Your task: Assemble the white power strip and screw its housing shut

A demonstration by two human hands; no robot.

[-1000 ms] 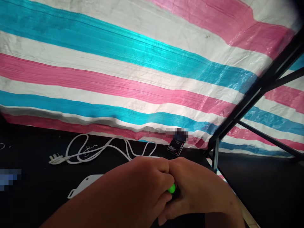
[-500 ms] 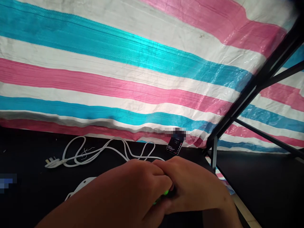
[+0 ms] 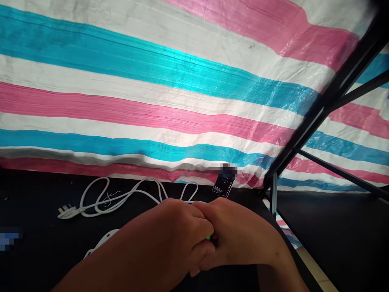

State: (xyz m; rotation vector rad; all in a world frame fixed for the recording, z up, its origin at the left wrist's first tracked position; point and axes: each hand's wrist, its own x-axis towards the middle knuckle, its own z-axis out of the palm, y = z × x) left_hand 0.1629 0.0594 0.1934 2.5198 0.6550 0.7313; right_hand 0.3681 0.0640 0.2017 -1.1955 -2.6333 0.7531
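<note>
Bright green plastic piece [image 3: 208, 238] barely shows between your left hand [image 3: 164, 239] and right hand [image 3: 243, 239], both clenched around it, hiding its shape.

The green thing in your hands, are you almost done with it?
Nothing looks finished yet. The white cord still lies loose on the black table. In hand: your left hand and right hand are pressed together around a small green thing, mostly hidden. Still left: the cord and the white plastic piece, which neither hand holds.

Strong glare on tarp [image 3: 185, 69], dim black tabletop [image 3: 36, 194], pixelated patch [image 3: 9, 238]
</note>
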